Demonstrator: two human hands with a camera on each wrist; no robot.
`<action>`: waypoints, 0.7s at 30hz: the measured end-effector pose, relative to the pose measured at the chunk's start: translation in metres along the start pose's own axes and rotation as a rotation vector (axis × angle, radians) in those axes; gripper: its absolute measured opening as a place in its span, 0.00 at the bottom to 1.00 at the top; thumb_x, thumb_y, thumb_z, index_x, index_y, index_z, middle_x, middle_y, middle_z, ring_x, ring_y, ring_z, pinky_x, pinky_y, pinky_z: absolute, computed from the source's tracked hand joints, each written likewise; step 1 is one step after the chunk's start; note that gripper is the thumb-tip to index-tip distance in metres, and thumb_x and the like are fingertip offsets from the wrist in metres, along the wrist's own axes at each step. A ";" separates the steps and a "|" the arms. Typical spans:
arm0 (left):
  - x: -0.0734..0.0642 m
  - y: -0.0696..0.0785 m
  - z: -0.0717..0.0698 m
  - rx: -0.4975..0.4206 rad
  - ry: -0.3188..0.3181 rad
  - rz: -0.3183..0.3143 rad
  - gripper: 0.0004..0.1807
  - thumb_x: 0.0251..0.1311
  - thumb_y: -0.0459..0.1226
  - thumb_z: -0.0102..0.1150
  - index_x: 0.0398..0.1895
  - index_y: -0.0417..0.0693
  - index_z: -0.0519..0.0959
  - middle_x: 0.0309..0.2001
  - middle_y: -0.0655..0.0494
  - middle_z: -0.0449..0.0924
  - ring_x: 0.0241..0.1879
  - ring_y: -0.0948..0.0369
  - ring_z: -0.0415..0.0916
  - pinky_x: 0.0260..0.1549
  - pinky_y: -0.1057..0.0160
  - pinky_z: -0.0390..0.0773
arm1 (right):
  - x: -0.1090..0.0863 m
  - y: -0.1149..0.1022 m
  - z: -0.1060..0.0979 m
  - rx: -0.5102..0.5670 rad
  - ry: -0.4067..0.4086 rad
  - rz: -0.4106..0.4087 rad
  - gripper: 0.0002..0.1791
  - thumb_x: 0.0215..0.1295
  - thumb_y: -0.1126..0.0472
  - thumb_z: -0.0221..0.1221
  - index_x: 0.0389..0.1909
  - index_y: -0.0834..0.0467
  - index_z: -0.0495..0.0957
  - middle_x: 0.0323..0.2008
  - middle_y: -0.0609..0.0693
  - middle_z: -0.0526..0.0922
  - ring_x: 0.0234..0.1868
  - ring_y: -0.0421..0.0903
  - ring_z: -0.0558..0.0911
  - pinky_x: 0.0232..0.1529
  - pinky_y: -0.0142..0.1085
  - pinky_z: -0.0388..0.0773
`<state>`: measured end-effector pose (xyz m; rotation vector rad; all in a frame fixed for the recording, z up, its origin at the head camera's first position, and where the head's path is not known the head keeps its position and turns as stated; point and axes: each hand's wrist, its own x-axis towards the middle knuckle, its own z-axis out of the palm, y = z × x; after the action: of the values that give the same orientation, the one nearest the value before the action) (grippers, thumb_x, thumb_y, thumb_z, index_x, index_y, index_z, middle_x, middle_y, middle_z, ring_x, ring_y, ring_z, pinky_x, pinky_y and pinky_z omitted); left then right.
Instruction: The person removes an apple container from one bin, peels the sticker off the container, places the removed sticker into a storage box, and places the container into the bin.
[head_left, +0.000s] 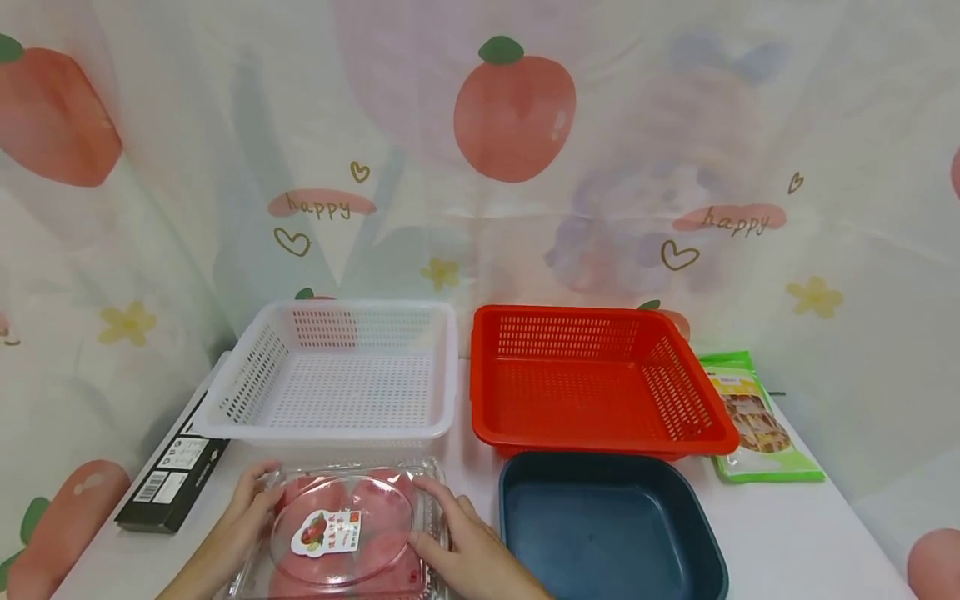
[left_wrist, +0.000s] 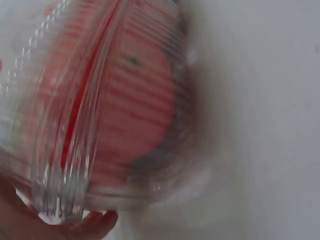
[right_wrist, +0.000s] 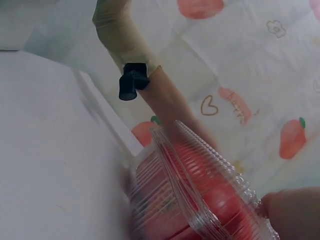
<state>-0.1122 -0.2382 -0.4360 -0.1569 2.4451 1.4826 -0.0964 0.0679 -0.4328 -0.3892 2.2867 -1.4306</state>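
Observation:
A clear plastic clamshell box (head_left: 386, 525) of large round red fruit, like tomatoes, is between my two hands at the front left. Its lid is closed and bears a white label (head_left: 327, 533) with a fruit picture. My left hand (head_left: 249, 510) grips the left side, and in the left wrist view its fingers (left_wrist: 102, 225) curl at a corner of the rim. At the right side, my right hand (head_left: 471, 540) holds the box with fingers over the far right corner and thumb on the lid edge. In the right wrist view the box (right_wrist: 200, 200) appears tilted.
Behind the box stands a white plastic basket (head_left: 352, 433), beside a red basket (head_left: 585, 442). A dark blue basin (head_left: 600, 525) sits right of my right hand. A black box (head_left: 168, 483) lies at the left, a green packet (head_left: 765, 433) at the far right. Patterned cloth (head_left: 517, 250) hangs behind.

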 end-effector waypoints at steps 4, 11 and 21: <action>0.003 -0.003 -0.001 0.041 0.009 0.074 0.26 0.76 0.46 0.29 0.70 0.42 0.50 0.69 0.35 0.55 0.67 0.39 0.60 0.58 0.40 0.72 | 0.000 -0.003 0.002 -0.116 0.013 0.038 0.35 0.63 0.41 0.58 0.69 0.29 0.56 0.34 0.48 0.67 0.30 0.43 0.70 0.25 0.35 0.66; 0.005 -0.010 0.000 0.026 0.038 0.114 0.24 0.76 0.46 0.30 0.70 0.48 0.58 0.70 0.43 0.60 0.67 0.57 0.63 0.63 0.44 0.68 | -0.003 -0.003 0.001 -0.274 0.053 -0.002 0.35 0.63 0.39 0.56 0.70 0.32 0.57 0.31 0.46 0.67 0.26 0.40 0.69 0.23 0.33 0.64; 0.014 -0.025 -0.007 -0.144 -0.069 0.221 0.24 0.75 0.47 0.31 0.71 0.53 0.59 0.66 0.57 0.62 0.54 0.82 0.64 0.48 0.73 0.73 | -0.001 -0.008 -0.002 -0.384 0.120 -0.020 0.33 0.60 0.35 0.57 0.67 0.28 0.60 0.54 0.50 0.71 0.45 0.47 0.76 0.41 0.51 0.78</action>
<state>-0.1208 -0.2555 -0.4585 0.1384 2.3631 1.7262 -0.0968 0.0667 -0.4246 -0.4495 2.6664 -1.0421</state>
